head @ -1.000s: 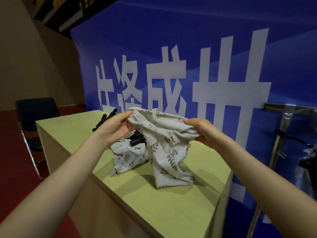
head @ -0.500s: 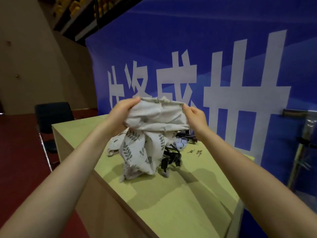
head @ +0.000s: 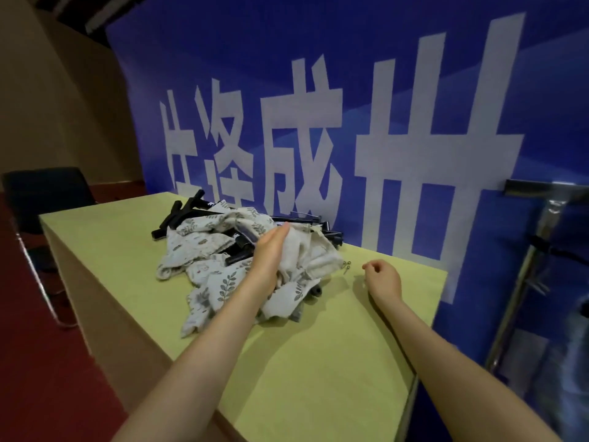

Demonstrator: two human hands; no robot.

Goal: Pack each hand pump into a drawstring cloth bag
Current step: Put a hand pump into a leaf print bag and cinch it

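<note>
A heap of cream drawstring cloth bags (head: 204, 247) with leaf prints lies on the yellow-green table (head: 318, 362). Black hand pumps (head: 178, 215) stick out behind and under the heap; another pump end (head: 315, 291) shows at its right edge. My left hand (head: 271, 253) grips one cloth bag (head: 302, 250) on top of the heap, its fingers hidden in the fabric. To the right of the heap, my right hand (head: 381, 275) hovers just above the table, fingers loosely curled and holding nothing.
Small metal needles (head: 346, 266) lie on the table between the heap and my right hand. A blue banner (head: 414, 90) stands right behind the table. A black chair (head: 41, 193) is at the left, a metal stand (head: 522, 282) at the right.
The bag that both hands held up by its mouth has come down onto the heap. My right hand has let go and moved right; my left hand still holds the bag.
</note>
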